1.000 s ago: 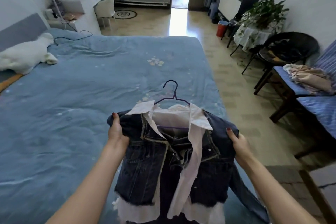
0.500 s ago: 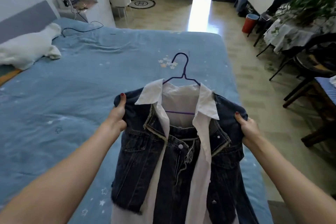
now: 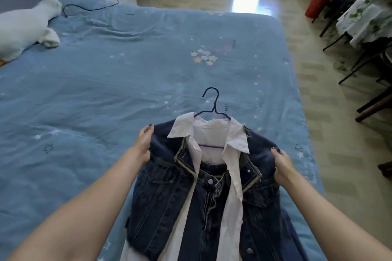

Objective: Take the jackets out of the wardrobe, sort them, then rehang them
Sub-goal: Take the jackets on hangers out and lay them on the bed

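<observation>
— Denim first? Where is it?

— Denim jacket (image 3: 203, 203), yes, still on its blue wire hanger (image 3: 212, 105), with a white shirt (image 3: 213, 140) layered inside it. I hold it out over the near right part of the bed (image 3: 110, 82), collar pointing away from me, hem toward me.

— Why by the shoulders?

— My left hand (image 3: 144, 144) pinches the left shoulder and my right hand (image 3: 283, 166) clasps the right one, each grip closed on denim. Held wide like that, the front stays spread and the shirt does not slip off the hanger. I judge it also lets me lay the whole thing down flat in one go.

— And why the bed?

— It is the broad soft surface here, good for sorting. The white plush toy (image 3: 25, 25) and the black cable (image 3: 89, 7) lie at the far left, well apart from my spot.

— Is it down yet?

— I cannot tell how much of it touches the blanket; the lower part runs out of view.
</observation>
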